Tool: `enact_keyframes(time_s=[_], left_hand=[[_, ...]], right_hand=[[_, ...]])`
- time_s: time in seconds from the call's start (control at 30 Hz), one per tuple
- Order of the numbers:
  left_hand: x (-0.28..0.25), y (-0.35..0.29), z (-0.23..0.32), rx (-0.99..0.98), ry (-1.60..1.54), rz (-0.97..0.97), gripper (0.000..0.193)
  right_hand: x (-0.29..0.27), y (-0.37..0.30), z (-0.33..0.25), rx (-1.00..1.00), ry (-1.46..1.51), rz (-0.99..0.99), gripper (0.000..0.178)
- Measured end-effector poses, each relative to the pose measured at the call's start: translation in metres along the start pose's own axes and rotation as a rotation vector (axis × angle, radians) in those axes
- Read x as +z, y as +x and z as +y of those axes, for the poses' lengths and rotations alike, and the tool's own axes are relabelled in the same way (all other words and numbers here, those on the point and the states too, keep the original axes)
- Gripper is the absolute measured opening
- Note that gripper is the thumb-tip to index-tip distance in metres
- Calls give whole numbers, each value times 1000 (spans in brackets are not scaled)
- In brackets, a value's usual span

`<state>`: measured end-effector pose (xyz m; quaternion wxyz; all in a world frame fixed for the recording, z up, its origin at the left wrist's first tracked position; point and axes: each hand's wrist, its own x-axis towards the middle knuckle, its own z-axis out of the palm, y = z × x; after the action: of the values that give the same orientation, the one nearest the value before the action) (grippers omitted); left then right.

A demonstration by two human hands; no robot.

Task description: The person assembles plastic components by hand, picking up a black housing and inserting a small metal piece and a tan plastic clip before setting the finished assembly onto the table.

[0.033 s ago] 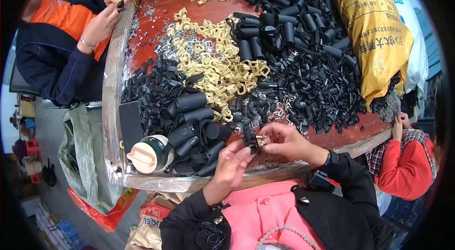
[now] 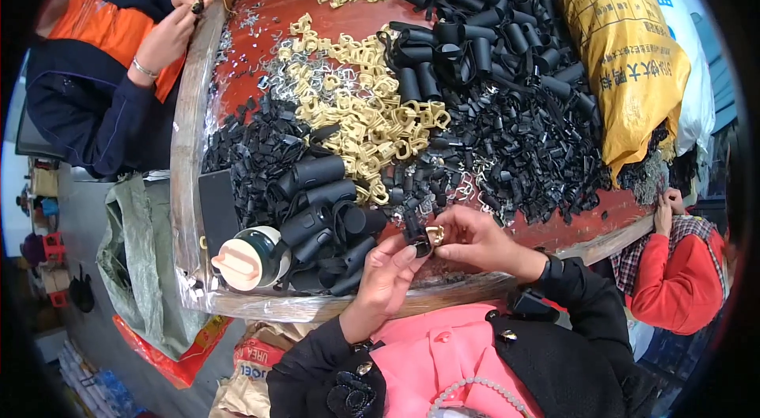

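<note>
Close to the table's near edge, my left hand (image 2: 386, 274) pinches a small black part (image 2: 421, 247). My right hand (image 2: 477, 239) meets it from the right, thumb and forefinger closed on a small cream-gold piece (image 2: 435, 235) that touches or nearly touches the black part. The fingers partly cover both, so how they fit together cannot be made out. Just beyond lies a heap of cream plastic buckles (image 2: 356, 105) mixed with bent metal wire loops (image 2: 317, 74). Small black clips (image 2: 538, 161) are piled to the right, and black cylindrical cases (image 2: 317, 171) lie left of my hands.
A cream-lidded dark jar (image 2: 239, 264) stands at the table's near left corner. More black cylinders (image 2: 475, 14) fill the far side, next to a yellow woven sack (image 2: 641, 62). One co-worker (image 2: 103, 77) handles a small part at the left; another, in red (image 2: 685, 279), is at the right.
The cream-gold piece has turned slightly between my right fingers and sits closer against the black part. My left hand stays almost still. The left co-worker's hands have shifted a little.
</note>
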<state>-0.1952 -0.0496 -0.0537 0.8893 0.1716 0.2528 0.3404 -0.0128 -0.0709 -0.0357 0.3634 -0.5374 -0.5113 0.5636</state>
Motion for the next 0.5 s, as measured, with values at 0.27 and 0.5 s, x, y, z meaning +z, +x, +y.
enact_keyframes(time_s=[0.27, 0.5], left_hand=[[2, -1, 1, -53, -142, -28, 27], [-2, -7, 9, -220, 195, 72, 26]], right_hand=[[-5, -5, 3, -431, -453, 89, 25], [-33, -11, -24, -415, -570, -34, 24]])
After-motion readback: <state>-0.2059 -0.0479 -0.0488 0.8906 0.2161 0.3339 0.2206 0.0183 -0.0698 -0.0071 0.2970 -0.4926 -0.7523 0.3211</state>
